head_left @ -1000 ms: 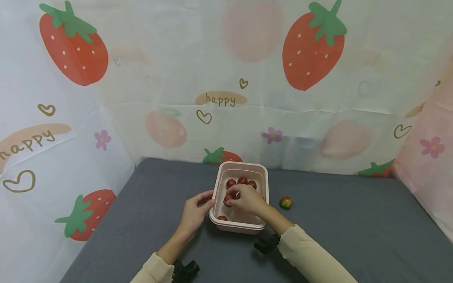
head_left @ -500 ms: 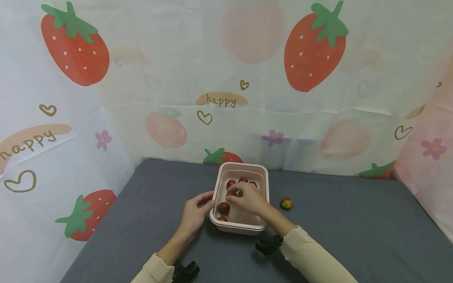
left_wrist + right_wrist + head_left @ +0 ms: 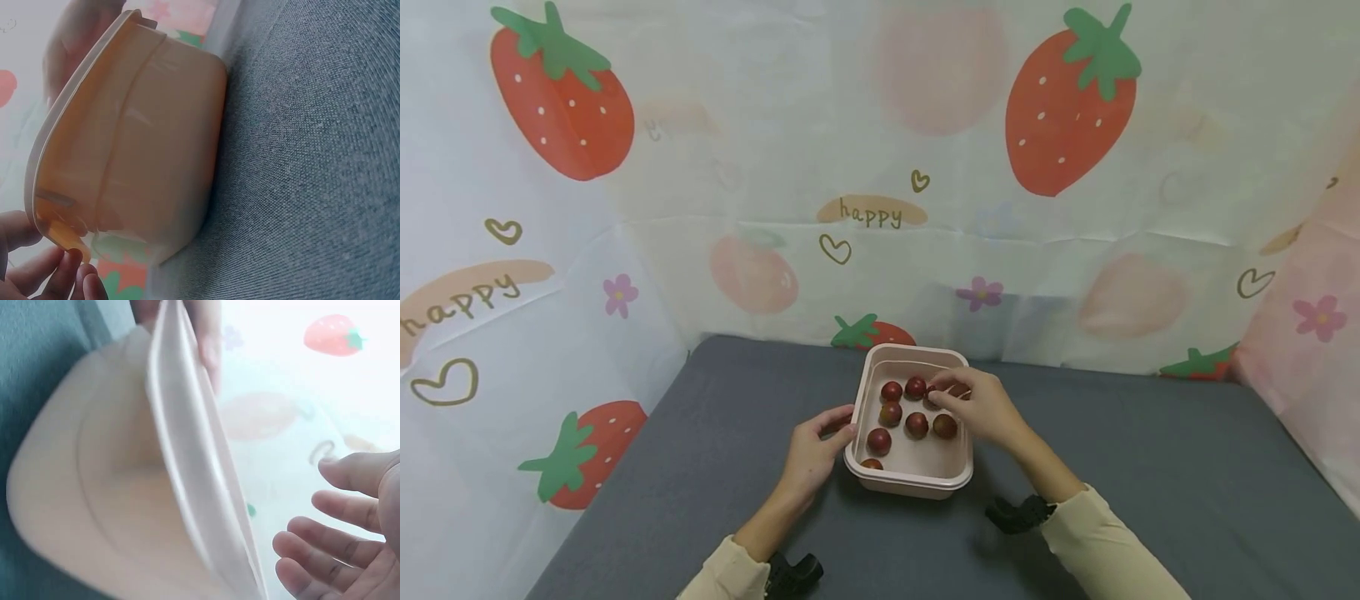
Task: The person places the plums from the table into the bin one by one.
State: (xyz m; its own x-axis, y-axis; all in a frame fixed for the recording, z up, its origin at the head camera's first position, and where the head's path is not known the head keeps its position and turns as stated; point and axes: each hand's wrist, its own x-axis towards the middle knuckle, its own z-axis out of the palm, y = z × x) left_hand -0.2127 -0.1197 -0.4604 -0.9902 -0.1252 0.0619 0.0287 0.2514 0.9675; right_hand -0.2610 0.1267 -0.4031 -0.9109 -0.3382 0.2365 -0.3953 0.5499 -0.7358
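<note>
A pale pink plastic box (image 3: 908, 481) stands on the table with several dark red round fruits, like small plums (image 3: 879, 441), spread over its floor. My left hand (image 3: 811, 458) pinches the box's left rim, thumb above and fingers beneath, as the left wrist view shows at the box wall (image 3: 162, 131). My right hand (image 3: 988, 410) hovers over the right rim, its fingertips overlapping a plum at the back right in the head view. Seen from the right wrist, the fingers of that right hand (image 3: 350, 540) are spread loosely with nothing between them, beside the box side (image 3: 119, 469).
Dark grey cloth (image 3: 760, 383) covers the table. Behind it and along both sides hangs a white curtain (image 3: 775, 167) printed with strawberries, hearts and flowers. Each wrist carries a black camera mount (image 3: 1018, 514).
My right hand has let go of a plum in the box and moved right to the rim. The fruit on the table right of the box is now hidden behind it. My left hand stays put.
</note>
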